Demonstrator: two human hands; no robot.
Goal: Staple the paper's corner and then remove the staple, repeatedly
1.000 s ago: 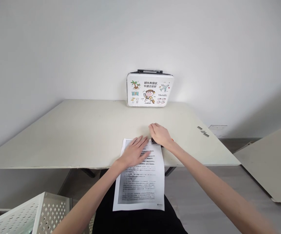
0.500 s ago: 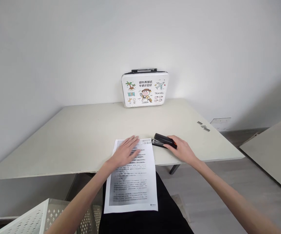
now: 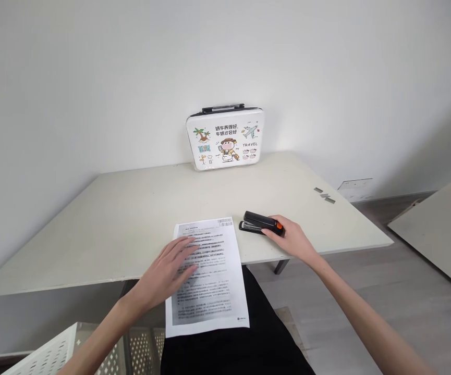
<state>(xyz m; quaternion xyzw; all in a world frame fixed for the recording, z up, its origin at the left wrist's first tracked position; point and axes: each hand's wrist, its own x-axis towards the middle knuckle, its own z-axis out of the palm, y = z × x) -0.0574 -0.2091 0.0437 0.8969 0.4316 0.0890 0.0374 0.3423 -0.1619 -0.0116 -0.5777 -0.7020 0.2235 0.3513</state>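
Note:
A black stapler (image 3: 262,223) with an orange mark lies on the table, its jaw facing left toward the paper. My right hand (image 3: 290,237) is closed around its rear end. Printed paper (image 3: 213,291) hangs partly over the table's front edge, its lower half above my lap. Whether it is one sheet or several, I cannot tell. My left hand (image 3: 168,271) is over the left side of the paper, fingers spread; whether it touches the page is unclear. A small gap separates the paper's top right corner from the stapler.
A white case (image 3: 225,140) with cartoon prints and a black handle leans against the wall at the table's (image 3: 131,208) back. Several grey staple strips (image 3: 324,195) lie near the right edge. A white perforated basket (image 3: 49,351) stands below at left.
My left hand has slid down and left from the paper's top toward its left side. The paper and stapler are now apart, where they met before. My right hand keeps its grip.

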